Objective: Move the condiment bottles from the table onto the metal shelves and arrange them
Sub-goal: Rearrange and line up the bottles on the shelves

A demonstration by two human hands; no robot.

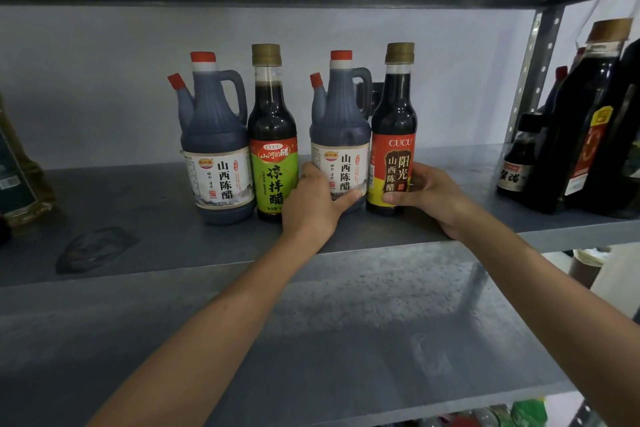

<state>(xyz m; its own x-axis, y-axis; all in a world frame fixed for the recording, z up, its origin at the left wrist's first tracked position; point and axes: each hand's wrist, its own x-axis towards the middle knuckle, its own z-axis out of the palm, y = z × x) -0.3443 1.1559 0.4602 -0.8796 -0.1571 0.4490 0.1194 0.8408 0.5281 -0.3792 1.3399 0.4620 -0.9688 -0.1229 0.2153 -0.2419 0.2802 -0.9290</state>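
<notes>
The left hand holds the right jug; the right hand holds the red bottle; both stand upright, side by side.

Likely a storeroom or shop stock area: grey metal shelves bolted to a perforated steel upright, labelled dark vinegar bottles lined up facing front, and a plain pale wall behind.

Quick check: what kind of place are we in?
Likely a storeroom or shop stockroom: a bare grey metal shelf, a perforated steel upright, and vinegar bottles lined up in a row.
</notes>
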